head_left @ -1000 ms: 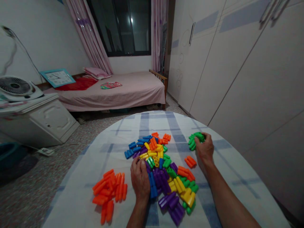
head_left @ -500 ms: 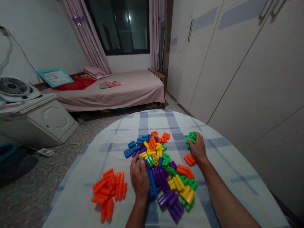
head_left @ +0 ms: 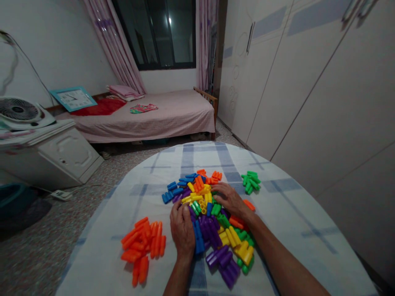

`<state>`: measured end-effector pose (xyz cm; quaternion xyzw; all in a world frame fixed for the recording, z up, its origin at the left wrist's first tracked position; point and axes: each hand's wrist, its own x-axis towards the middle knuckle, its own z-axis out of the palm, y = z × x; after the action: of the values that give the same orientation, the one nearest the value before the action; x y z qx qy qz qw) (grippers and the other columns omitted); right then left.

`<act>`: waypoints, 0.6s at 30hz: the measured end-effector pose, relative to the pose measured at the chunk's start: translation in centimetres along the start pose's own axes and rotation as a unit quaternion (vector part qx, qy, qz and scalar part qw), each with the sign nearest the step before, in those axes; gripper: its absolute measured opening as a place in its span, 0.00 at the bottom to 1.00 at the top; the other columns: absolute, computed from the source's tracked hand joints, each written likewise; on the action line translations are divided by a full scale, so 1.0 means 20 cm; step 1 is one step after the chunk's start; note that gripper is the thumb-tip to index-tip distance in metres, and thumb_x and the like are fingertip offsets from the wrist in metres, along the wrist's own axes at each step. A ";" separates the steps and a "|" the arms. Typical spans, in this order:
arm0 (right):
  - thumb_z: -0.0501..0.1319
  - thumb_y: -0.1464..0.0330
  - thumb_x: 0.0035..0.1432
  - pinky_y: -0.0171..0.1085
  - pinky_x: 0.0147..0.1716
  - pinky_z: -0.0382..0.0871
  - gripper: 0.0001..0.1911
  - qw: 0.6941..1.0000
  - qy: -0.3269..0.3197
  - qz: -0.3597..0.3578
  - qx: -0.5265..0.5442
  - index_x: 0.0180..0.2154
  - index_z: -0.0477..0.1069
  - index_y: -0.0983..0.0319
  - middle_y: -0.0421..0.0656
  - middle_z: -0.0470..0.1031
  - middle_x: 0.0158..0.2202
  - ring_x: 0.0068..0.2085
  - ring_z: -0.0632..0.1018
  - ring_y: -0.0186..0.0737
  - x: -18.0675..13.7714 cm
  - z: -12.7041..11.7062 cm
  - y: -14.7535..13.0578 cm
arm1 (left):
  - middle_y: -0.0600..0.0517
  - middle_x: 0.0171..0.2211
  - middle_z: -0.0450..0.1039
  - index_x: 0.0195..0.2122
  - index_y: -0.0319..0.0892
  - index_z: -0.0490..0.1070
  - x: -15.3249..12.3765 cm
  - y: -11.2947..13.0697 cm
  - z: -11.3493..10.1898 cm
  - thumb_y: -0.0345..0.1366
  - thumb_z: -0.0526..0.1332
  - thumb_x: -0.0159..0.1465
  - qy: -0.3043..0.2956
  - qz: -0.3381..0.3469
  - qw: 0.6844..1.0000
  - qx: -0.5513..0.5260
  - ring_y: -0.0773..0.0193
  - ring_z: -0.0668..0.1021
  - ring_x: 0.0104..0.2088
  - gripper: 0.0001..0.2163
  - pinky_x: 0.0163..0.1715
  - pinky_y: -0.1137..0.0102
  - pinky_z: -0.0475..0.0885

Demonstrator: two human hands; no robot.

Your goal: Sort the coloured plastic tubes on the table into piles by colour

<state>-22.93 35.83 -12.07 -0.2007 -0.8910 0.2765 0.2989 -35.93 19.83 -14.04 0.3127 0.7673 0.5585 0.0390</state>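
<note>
A mixed heap of plastic building blocks, each shaped like joined tubes, lies on the table. My left hand (head_left: 182,230) rests at the heap's left side, fingers curled and together, beside purple blocks (head_left: 210,230) and a long blue block (head_left: 198,238). Whatever it may hold is hidden. My right hand (head_left: 230,199) reaches over the heap with fingers and thumb apart, around a green block near the yellow blocks (head_left: 197,197). A separate group of green blocks (head_left: 251,181) lies at the right. Orange blocks (head_left: 143,246) form another group at the left.
A blue-and-white checked cloth (head_left: 101,255) covers the round table. Beyond it stands a bed (head_left: 173,115) with a blue-framed clock (head_left: 74,99). A white cabinet (head_left: 68,156) carries a fan (head_left: 21,111) on the left. Tall wardrobe doors (head_left: 324,102) line the right.
My right hand has let go of the green group at the right and moved left to the heap. My left hand has stayed in place.
</note>
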 end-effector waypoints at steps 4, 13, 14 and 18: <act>0.57 0.67 0.58 0.43 0.46 0.63 0.07 0.997 -0.020 0.021 -0.069 0.35 0.74 0.58 0.44 0.77 0.38 0.43 0.73 0.42 0.01 -0.06 0.00 | 0.44 0.51 0.67 0.42 0.40 0.72 0.00 0.00 0.00 0.45 0.45 0.67 -0.003 -0.001 1.000 0.002 0.56 0.68 0.54 0.19 0.58 0.56 0.60; 0.66 0.57 0.50 0.45 0.53 0.61 0.28 0.988 -0.141 0.062 -0.032 0.51 0.68 0.61 0.49 0.69 0.53 0.53 0.69 0.47 -0.01 -0.16 -0.06 | 0.45 0.51 0.68 0.43 0.41 0.72 0.00 -0.01 0.00 0.45 0.45 0.67 0.001 0.007 1.000 0.001 0.57 0.68 0.54 0.19 0.58 0.57 0.61; 0.66 0.56 0.48 0.45 0.54 0.60 0.30 0.986 -0.151 0.061 -0.028 0.52 0.68 0.61 0.49 0.67 0.55 0.55 0.68 0.48 -0.01 -0.16 -0.08 | 0.45 0.51 0.68 0.43 0.41 0.72 0.00 -0.01 0.00 0.45 0.45 0.67 0.001 0.008 1.000 0.001 0.57 0.68 0.54 0.19 0.58 0.57 0.61; 0.66 0.60 0.49 0.47 0.55 0.60 0.28 0.982 -0.169 0.081 -0.025 0.51 0.68 0.62 0.49 0.68 0.53 0.55 0.68 0.49 -0.02 -0.13 -0.10 | 0.45 0.51 0.68 0.43 0.42 0.72 0.00 -0.01 0.01 0.45 0.46 0.67 0.004 0.004 1.000 0.000 0.57 0.68 0.54 0.18 0.58 0.57 0.61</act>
<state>-21.35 35.17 -9.28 -0.2298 -0.9164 0.3068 0.1155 -36.01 19.90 -14.31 0.3134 0.7661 0.5601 0.0339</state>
